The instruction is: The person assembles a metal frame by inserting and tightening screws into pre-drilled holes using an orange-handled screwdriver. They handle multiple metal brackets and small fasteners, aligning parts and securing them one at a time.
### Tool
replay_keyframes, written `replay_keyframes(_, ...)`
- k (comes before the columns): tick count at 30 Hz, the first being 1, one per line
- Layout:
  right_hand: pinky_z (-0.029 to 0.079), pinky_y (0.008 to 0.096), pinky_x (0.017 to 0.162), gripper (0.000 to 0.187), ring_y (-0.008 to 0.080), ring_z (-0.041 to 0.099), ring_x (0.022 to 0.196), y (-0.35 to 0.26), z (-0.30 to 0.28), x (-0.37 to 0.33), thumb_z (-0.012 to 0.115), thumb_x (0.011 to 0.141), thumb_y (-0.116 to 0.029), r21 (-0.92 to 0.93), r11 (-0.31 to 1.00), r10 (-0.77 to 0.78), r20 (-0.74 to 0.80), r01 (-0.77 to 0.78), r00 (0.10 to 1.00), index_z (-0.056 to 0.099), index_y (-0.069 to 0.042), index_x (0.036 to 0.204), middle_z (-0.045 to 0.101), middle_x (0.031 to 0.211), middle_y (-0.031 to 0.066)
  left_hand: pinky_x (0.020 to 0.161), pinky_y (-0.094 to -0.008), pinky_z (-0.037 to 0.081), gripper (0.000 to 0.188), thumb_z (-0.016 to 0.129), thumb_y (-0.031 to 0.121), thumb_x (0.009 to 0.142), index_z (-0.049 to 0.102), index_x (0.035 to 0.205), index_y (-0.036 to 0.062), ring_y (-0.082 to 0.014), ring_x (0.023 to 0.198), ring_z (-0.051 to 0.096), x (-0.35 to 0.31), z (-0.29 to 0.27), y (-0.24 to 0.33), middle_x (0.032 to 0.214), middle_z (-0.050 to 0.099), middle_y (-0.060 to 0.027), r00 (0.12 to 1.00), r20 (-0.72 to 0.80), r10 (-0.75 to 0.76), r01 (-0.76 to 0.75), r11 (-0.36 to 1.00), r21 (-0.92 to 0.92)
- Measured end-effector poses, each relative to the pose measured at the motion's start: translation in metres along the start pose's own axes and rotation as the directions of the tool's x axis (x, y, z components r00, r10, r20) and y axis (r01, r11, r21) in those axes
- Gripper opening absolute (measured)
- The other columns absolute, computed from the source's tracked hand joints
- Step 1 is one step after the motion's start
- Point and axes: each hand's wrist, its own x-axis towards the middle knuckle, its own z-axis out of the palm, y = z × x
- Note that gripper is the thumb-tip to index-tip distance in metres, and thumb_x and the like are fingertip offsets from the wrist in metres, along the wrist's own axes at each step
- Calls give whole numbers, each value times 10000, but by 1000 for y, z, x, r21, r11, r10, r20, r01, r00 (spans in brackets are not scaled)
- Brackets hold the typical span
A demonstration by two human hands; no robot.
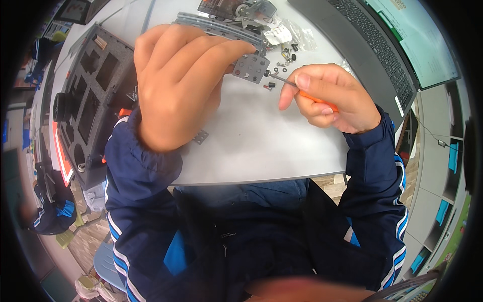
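My left hand (173, 83) is closed around a grey metal part, whose perforated plate (250, 68) sticks out past the fingertips. The palm hides much of what it grips. In my right hand (342, 95) is a screwdriver with an orange handle (318, 101), pinched between thumb and fingers. Its thin shaft slants up to the left, and the tip meets a small black screw (267, 73) at the plate's right edge. Behind my left hand lies a long grey metal rail (221, 28); I cannot tell whether it joins the plate.
Loose screws and spacers (283, 63) are scattered beyond the plate, near a clear plastic bag (303, 36). A laptop (370, 38) stands at the right. At the left is a foam-lined case (93, 103). A small perforated piece (201, 137) lies beside my left cuff.
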Motion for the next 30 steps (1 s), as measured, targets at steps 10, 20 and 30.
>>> replay_keyframes(10,479,297,550,166,221,632,643,33,6,16,763,829,-22,-978,75,-811,55,196,583,751,-55,992,688,809,105,900,-347,395,341,725,-50,757,782,1053,108,-193,838,637,0,0,1,897,723,-6,996,58,-61,59,998,29)
replay_keyframes(20,471,312,555,336,205,584,678,17,1,10,799,684,-18,-824,-567,-742,500,-19,445,746,-23,1016,645,856,38,898,-335,387,336,737,-38,756,784,1056,105,-186,795,614,1,-1,8,833,690,2,992,63,-106,108,993,-38)
replay_keyframes(30,532,350,685,196,265,640,781,32,4,23,795,775,-2,-968,-249,-865,239,37,441,696,-16,944,649,880,72,882,-323,383,342,744,-27,754,784,1063,114,-166,780,615,0,3,-1,848,710,15,999,-45,-7,12,993,114)
